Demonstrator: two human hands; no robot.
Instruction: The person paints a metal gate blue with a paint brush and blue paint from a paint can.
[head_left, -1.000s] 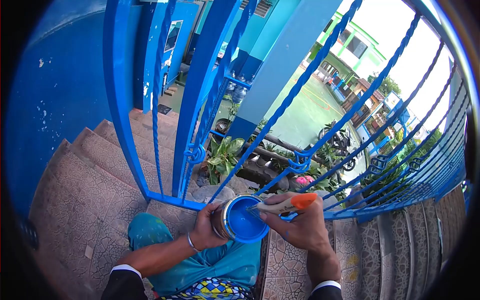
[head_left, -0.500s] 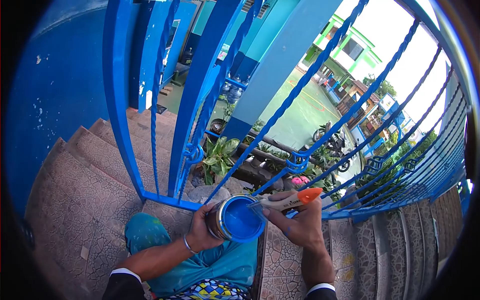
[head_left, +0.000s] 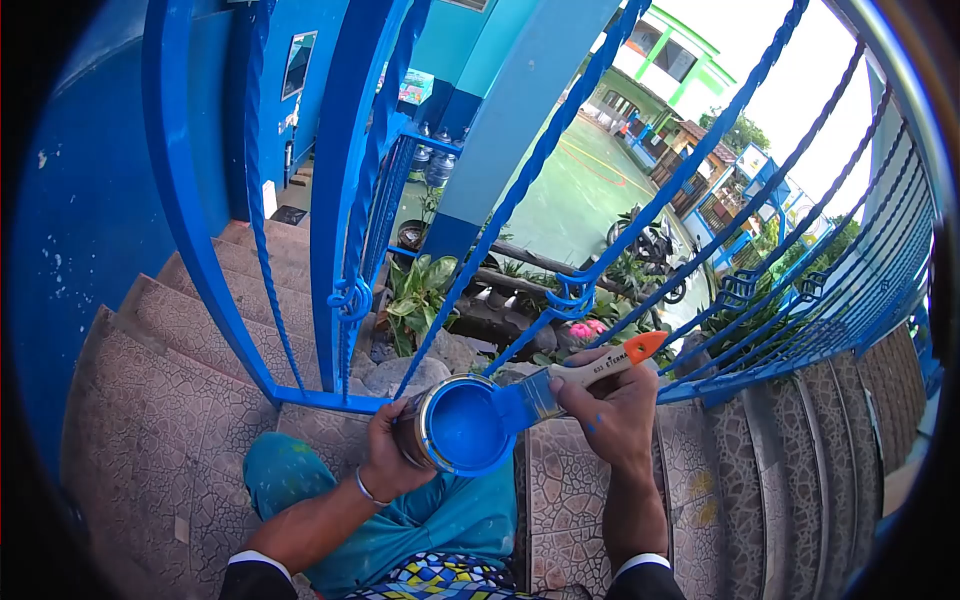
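Observation:
My left hand (head_left: 393,458) is wrapped round an open paint can (head_left: 412,432), tilted so that the blue paint (head_left: 466,424) inside shows. In my right hand (head_left: 612,418) is a paintbrush (head_left: 598,370), gripped by its pale handle with an orange tip. Blue paint coats its bristles (head_left: 514,404), which lie at the can's right rim. Blue specks mark the right hand. Just beyond the can runs the bottom rail (head_left: 330,400) of a blue metal railing with twisted bars (head_left: 540,160).
Stone-patterned steps (head_left: 180,370) descend on the left, and more steps (head_left: 740,480) lie on the right. A blue wall (head_left: 100,220) bounds the left side. Behind the railing are leafy plants (head_left: 420,295), rocks (head_left: 420,375), a motorcycle (head_left: 655,250) and a green court (head_left: 570,195).
The brush has come out of the can to its right rim, its blue bristles now showing. The view has shifted slightly. The left hand still holds the can.

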